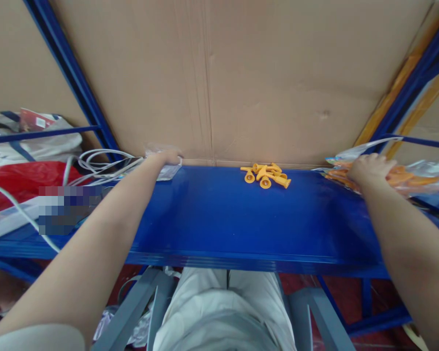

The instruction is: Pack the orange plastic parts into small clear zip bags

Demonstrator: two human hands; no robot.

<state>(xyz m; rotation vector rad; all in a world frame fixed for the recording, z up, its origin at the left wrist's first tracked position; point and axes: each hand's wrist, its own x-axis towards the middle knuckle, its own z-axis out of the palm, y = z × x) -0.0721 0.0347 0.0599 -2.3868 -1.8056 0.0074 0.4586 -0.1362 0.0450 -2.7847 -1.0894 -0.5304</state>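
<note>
At the back left of the blue shelf, my left hand (171, 157) has its fingers closed on a clear plastic bag (168, 172). Over on the right, my right hand (371, 168) lies on a clear bag of orange pieces (404, 179); its fingers are curved round the upper side of the bag. Several small yellow-orange plastic parts (265, 175) with round cup-like ends form a loose pile at the back of the shelf, between my hands and touched by neither.
White cables (95, 163), a red bag (29, 178) and a pale cloth bag (51, 144) crowd the left. Blue metal posts (76, 73) stand on both sides. Cardboard (263, 83) closes off the back. Grey chair arms flank my legs below the shelf edge.
</note>
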